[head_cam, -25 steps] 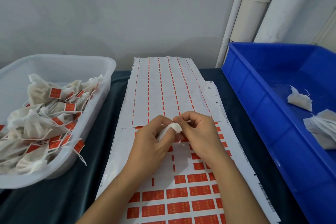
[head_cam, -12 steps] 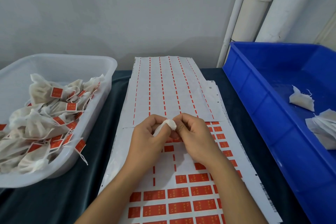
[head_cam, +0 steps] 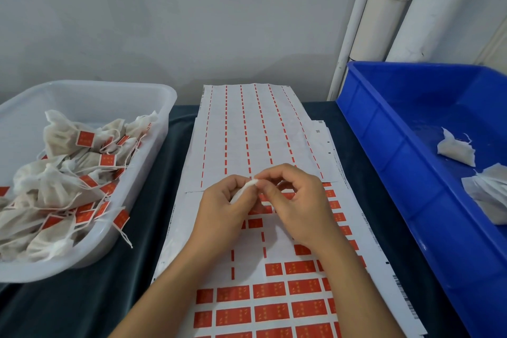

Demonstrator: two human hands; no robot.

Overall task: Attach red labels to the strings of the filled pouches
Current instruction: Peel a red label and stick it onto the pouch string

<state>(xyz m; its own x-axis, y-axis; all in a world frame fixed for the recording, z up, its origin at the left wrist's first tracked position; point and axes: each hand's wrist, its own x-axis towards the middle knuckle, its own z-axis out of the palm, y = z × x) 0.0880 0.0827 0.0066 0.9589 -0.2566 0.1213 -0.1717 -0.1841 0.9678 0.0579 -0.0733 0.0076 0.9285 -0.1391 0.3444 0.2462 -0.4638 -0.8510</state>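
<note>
The left hand [head_cam: 225,208] holds a small white pouch [head_cam: 242,191] curled within its fingers, only the top of the pouch showing above them; the right hand [head_cam: 296,200] meets it at that top, thumb and forefinger pinched together there, apparently on the string, though the string itself is too fine to make out and no label can be seen between the fingertips. Both hands are raised just above the label sheet [head_cam: 260,307]; this keeps the next red label within short reach, which I judge to be the reason for working there.

The near sheet has its upper rows stripped, full rows of red labels [head_cam: 269,290] remaining toward the person; a spent sheet [head_cam: 247,129] with only red dashes left overlaps its far end, out of the way but not removed.

On the worktop [head_cam: 82,310], to the left, a clear tub [head_cam: 153,90] holds a heap of filled pouches [head_cam: 55,186] already tagged red, some strings trailing over the rim; to the right a blue bin [head_cam: 397,159] holds a few white pouches [head_cam: 456,149] with no tags showing. The layout suggests supply on the right, finished work on the left; judging by the bin's few pouches, the batch is well advanced.
</note>
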